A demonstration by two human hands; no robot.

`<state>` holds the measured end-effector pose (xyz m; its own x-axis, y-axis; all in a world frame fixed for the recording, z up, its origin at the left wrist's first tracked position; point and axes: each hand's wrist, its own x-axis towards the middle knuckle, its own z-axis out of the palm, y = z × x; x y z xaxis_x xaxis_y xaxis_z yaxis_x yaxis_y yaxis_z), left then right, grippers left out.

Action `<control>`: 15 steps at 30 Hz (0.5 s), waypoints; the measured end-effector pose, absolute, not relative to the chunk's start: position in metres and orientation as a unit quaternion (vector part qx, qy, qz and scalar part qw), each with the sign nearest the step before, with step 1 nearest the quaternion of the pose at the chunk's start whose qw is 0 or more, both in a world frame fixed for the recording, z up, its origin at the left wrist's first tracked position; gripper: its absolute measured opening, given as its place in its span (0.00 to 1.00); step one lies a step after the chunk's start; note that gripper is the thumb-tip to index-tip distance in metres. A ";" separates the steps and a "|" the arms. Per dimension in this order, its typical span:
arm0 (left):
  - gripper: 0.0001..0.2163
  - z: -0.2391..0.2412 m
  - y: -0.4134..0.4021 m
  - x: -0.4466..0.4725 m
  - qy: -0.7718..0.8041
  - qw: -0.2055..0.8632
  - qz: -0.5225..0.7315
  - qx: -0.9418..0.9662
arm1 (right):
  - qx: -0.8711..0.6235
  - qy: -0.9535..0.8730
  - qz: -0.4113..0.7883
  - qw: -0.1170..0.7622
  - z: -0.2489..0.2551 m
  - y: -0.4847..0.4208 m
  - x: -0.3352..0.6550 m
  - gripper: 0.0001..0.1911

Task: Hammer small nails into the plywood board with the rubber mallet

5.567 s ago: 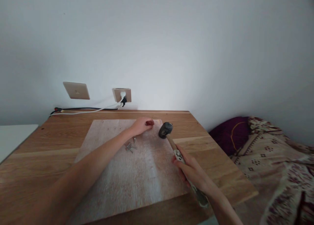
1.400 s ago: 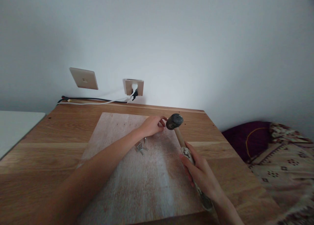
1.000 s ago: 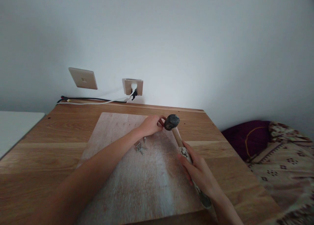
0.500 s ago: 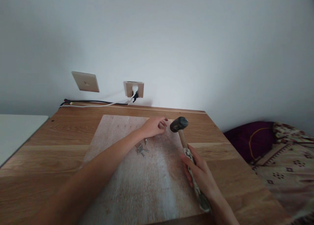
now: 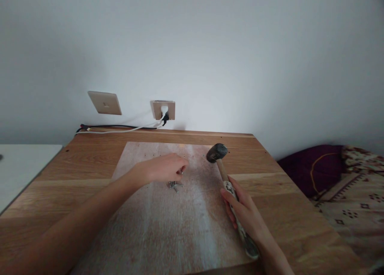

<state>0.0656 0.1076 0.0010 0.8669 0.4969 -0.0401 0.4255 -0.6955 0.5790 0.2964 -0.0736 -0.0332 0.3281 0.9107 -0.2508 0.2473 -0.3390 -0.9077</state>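
My right hand (image 5: 243, 211) is wrapped round the wooden handle of a hammer (image 5: 223, 173), whose dark head hovers near the far right of a pale wooden board (image 5: 168, 223). My left hand (image 5: 163, 170) sits over a small pile of nails (image 5: 175, 184) in the middle of the board, fingers curled and pinched around a nail at the fingertips. A row of small nail heads or holes runs along the board's far edge.
The board lies on a wooden table (image 5: 69, 175) against a white wall. A blank wall plate (image 5: 105, 103) and a socket (image 5: 163, 109) with plugged cables sit behind. A white surface (image 5: 21, 167) is at left, patterned bedding (image 5: 348, 187) at right.
My left hand has drawn back from the board's far edge beside the hammer head to the nail pile. The hammer stays raised and has barely moved.
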 end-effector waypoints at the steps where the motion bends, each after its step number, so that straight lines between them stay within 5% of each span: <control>1: 0.10 0.000 0.107 0.068 0.242 0.302 0.054 0.921 | -0.708 -0.407 0.411 0.405 -0.033 -0.073 0.296 0.33; 15: 0.06 -0.044 0.140 0.120 0.309 0.335 0.268 0.849 | -0.709 -0.415 0.415 0.391 -0.032 -0.075 0.297 0.35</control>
<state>0.1204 0.1397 -0.0436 0.6652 0.7044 0.2476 0.3459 -0.5847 0.7338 0.2966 -0.0748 -0.0317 0.3109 0.9130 -0.2640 0.2626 -0.3494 -0.8994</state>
